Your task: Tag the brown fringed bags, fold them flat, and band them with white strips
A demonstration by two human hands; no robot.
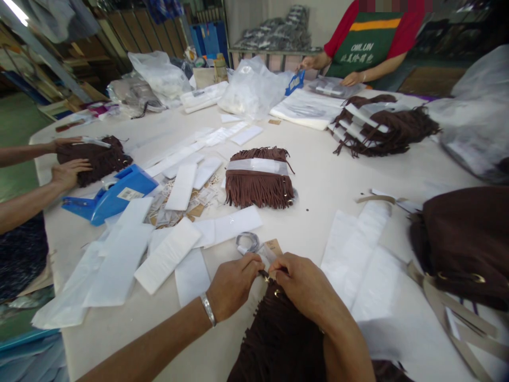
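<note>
A dark brown fringed bag [274, 339] lies at the table's near edge, partly under my right forearm. My left hand [234, 284] pinches a dark strap end beside a small metal ring at the bag's top. Close against it, my right hand [300, 281] has its fingers closed at the same spot; what they hold is too small to make out. Just beyond my fingertips lie a brown cardboard tag [272, 247] and a coil of grey cord [247, 242]. A brown fringed bag with a white paper band [259, 180] sits farther up the table.
White paper strips [169, 254] and a blue tape dispenser [115, 193] lie left. Another person's hands [69, 170] hold a fringed bag there. Banded bags [382, 127] and a large brown bag [469, 239] are right. A person in a green apron [363, 48] works across the table.
</note>
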